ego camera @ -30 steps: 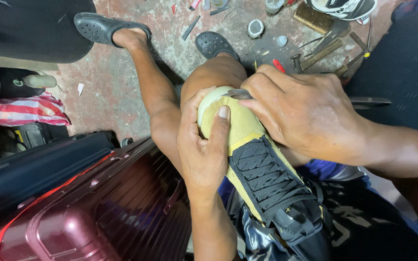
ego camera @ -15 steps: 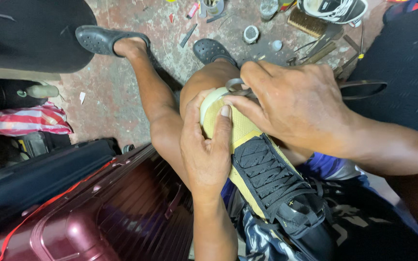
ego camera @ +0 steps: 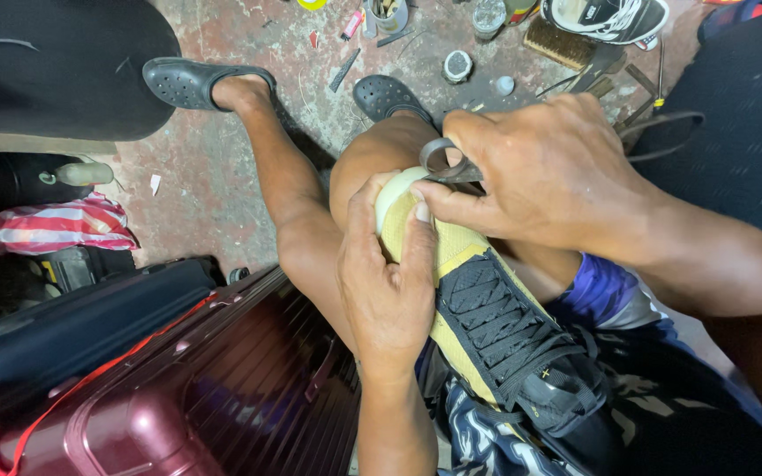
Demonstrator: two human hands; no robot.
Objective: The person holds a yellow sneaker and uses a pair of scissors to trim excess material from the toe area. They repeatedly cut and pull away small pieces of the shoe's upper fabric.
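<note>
Left hand [ego camera: 387, 286] clamps the yellow sneaker [ego camera: 478, 308] on the knee while right hand [ego camera: 544, 172], closed on scissors [ego camera: 447, 167], works at its toe; a slip would likely nick the left thumb.

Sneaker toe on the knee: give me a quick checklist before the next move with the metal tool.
1. Left hand grips the yellow sneaker at the toe: ok.
2. Sneaker braced on the knee: ok.
3. Right hand holds the metal tool at the toe cap: ok.
4. Tool tip visible: cannot tell, hidden by fingers.
5. Left thumb clear of the tool: not ok, right beside it.
6. Laces tied: cannot tell.
</note>
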